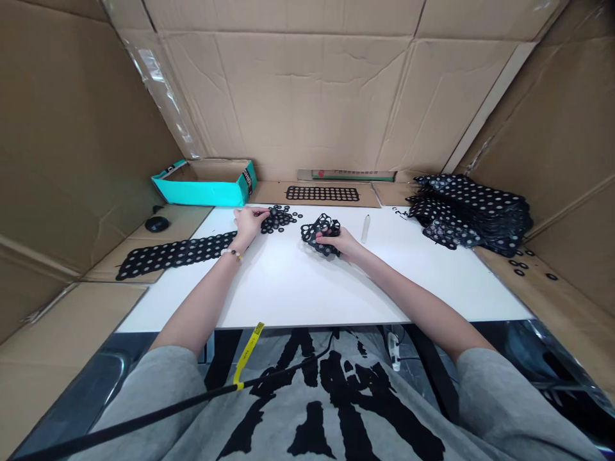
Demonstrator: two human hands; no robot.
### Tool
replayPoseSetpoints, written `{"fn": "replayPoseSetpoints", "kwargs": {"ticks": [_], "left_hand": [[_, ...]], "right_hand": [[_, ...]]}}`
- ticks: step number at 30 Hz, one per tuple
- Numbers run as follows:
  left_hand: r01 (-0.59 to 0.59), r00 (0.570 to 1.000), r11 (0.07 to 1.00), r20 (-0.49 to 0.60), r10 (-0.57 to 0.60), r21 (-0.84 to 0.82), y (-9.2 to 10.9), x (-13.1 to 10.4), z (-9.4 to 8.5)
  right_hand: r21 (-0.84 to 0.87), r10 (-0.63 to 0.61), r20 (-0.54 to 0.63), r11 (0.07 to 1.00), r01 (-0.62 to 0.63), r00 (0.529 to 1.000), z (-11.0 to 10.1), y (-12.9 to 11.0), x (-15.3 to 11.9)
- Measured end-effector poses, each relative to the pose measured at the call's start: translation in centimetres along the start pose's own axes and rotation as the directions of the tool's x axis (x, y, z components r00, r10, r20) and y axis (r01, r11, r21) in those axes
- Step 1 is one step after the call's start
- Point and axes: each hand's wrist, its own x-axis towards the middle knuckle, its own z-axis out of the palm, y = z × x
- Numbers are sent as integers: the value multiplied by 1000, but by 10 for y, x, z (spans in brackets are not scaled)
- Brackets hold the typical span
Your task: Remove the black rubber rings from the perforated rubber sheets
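My right hand (343, 243) grips a crumpled black perforated sheet (321, 232), bunched up just above the white tabletop, with its fingers closed round the lower right part. At the left edge of a heap of small black rings (277, 219) is my left hand (250, 224). Its fingers are drawn together by the rings, and whatever is between them is too small to make out. A long black strip (175, 255) with rows of holes lies flat to the left, its right end reaching behind my left wrist.
A turquoise open box (199, 192) stands at the back left, near a round black object (157, 223). Another perforated sheet (321, 193) lies on cardboard at the back. A white pen-like stick (366, 228) rests right of centre. Stacked perforated sheets (494, 214) fill the right, with loose rings (519, 272) below.
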Motion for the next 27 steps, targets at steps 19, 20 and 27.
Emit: {"fn": "replayPoseSetpoints", "kwargs": {"ticks": [19,20,27], "left_hand": [[219,793,818,586,169,-532,82,-55,22],[295,780,781,611,137,-551,80,-53,22],[377,884,717,460,-89,-586,64,-36,23]], "right_hand": [[69,-107,17,992,105,994,2,-3,-1],[50,-106,14,993,105,994,2,-3,-1],[6,-55,-72,998,56,996,5,-3,-1]]}}
